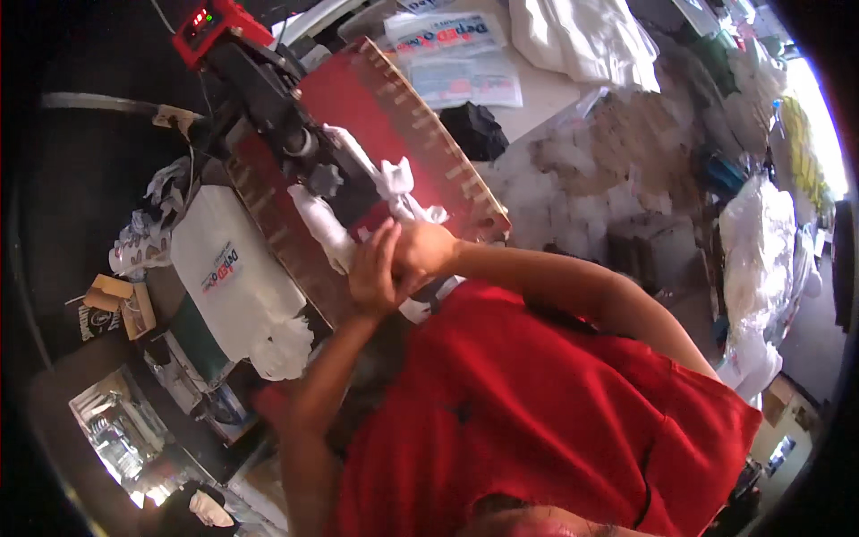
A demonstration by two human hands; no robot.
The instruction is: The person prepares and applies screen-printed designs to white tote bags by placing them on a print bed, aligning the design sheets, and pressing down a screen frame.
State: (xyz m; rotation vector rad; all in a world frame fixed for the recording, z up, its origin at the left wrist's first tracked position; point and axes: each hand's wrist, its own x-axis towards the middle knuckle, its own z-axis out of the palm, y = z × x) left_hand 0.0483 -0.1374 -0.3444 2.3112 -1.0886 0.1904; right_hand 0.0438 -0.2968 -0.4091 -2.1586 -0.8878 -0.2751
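Both left hand (372,279) and right hand (424,251) meet at the heat press's (273,103) near end, by its white-wrapped handle (320,224), fingers close together, grip can't tell; likely handle work, next needing a firm two-handed hold.

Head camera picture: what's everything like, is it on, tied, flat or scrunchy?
Red box's display: lit.
White cloth on the black press: seemingly knotted.
White printed piece, left: spread out, lower end bunched.
Clear plastic, right: crumpled.
Left hand and right hand: together, grip unclear.
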